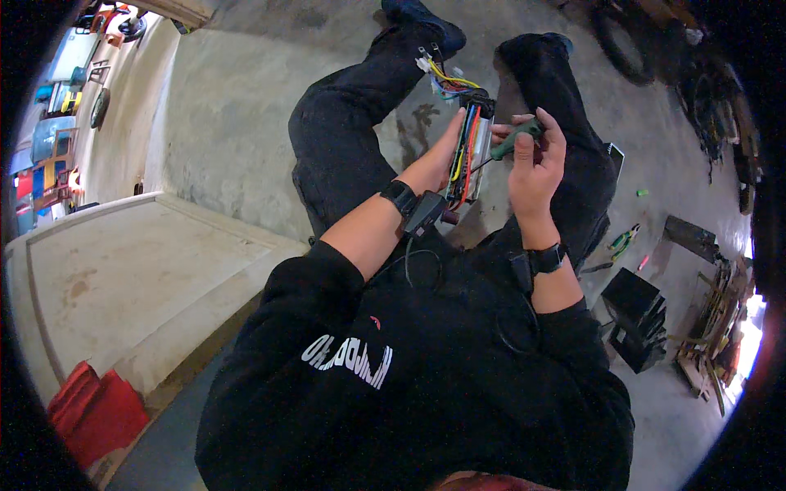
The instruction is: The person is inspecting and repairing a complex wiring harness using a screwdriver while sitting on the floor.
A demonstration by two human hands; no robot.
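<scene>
Between my legs, a long silver metal box (483, 151) is held upright, with red, blue, orange and yellow wires running along its face. It looks like an electronic controller; its exact kind is unclear. My left hand (443, 157) grips its left side, fingers partly hidden behind it. A bundle of loose wires with connectors (450, 82) sticks out at its far end. My right hand (536, 168) is closed around the green handle of a screwdriver (512, 146). The screwdriver's shaft points left and down to the box's right side; whether the tip touches a screw cannot be made out.
On the floor to the right lie green-handled pliers (626, 240), a pink piece (643, 262) and black boxes (630, 315). A tyre (618, 45) rests at the far right. A pale panel (123, 278) with a red cloth (97, 409) is at my left.
</scene>
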